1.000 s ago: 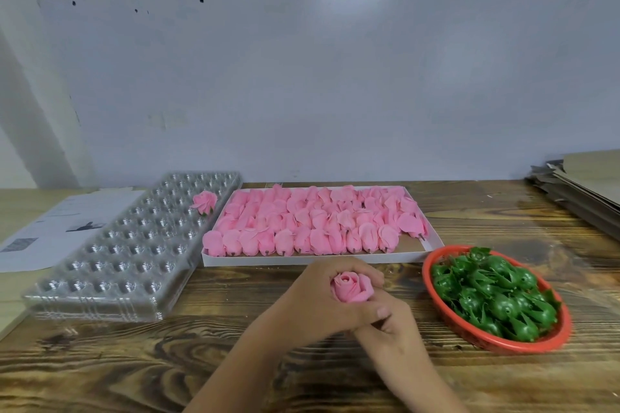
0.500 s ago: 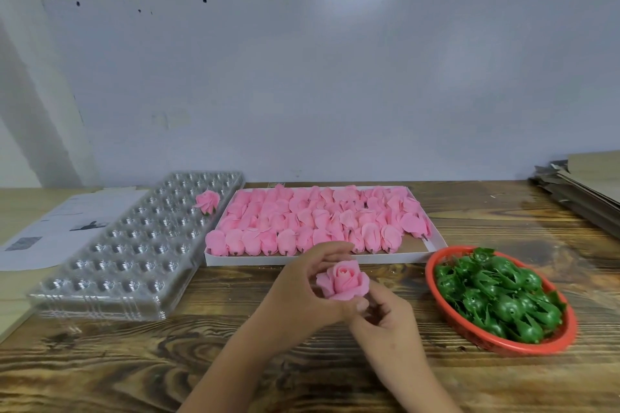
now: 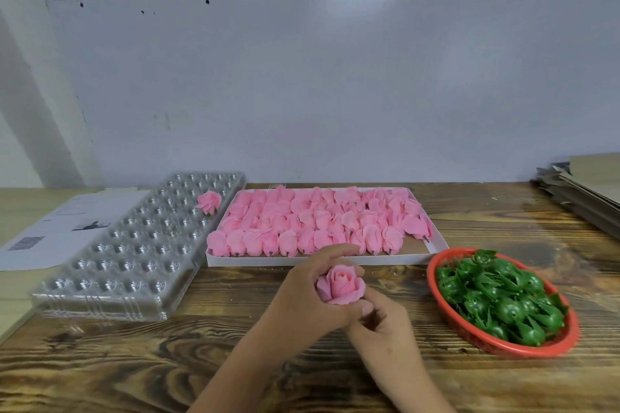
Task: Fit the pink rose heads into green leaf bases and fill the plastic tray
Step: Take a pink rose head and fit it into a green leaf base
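Note:
A pink rose head (image 3: 341, 284) is held over the table's middle, bloom facing up. My left hand (image 3: 310, 292) grips it from the left, fingers curled round it. My right hand (image 3: 382, 318) is just below and right of it, fingertips pinching at its underside; what they pinch is hidden. A clear plastic tray (image 3: 134, 245) with many cups lies at the left, with one finished rose (image 3: 208, 202) near its far right edge. A white box (image 3: 385, 258) holds several rows of loose pink rose heads. A red basket (image 3: 469, 342) at the right holds several green leaf bases (image 3: 500, 298).
White printed paper sheets (image 3: 67, 221) lie left of the tray. Stacked cardboard (image 3: 587, 188) sits at the far right by the wall. Bare wooden table (image 3: 117, 365) shows in front of the tray and around my arms.
The rose has come up out of my hands and tilted so its bloom shows more fully. My left fingers have opened away from its top while my right fingertips moved under it.

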`<state>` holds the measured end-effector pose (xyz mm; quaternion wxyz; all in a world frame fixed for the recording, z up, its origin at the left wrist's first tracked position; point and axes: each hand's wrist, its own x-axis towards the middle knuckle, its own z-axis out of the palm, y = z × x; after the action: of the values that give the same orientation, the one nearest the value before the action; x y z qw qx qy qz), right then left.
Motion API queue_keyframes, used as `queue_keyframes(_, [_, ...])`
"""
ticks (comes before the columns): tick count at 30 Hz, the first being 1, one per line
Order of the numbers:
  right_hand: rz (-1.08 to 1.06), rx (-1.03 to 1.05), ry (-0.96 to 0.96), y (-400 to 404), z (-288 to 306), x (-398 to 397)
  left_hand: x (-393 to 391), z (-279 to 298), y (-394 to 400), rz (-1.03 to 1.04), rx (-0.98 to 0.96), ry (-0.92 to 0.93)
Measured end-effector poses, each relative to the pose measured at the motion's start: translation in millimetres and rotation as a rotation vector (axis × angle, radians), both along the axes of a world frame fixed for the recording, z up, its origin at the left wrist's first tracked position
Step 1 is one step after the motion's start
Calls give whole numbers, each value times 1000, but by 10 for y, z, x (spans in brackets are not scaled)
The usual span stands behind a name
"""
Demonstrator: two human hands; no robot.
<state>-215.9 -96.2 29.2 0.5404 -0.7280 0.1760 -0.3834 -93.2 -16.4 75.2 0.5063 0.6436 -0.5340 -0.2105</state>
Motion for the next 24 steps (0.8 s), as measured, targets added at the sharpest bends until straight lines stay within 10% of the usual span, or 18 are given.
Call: queue_keyframes(24, [-76, 145, 122, 16, -84, 178, 124, -32, 69, 133, 151, -183])
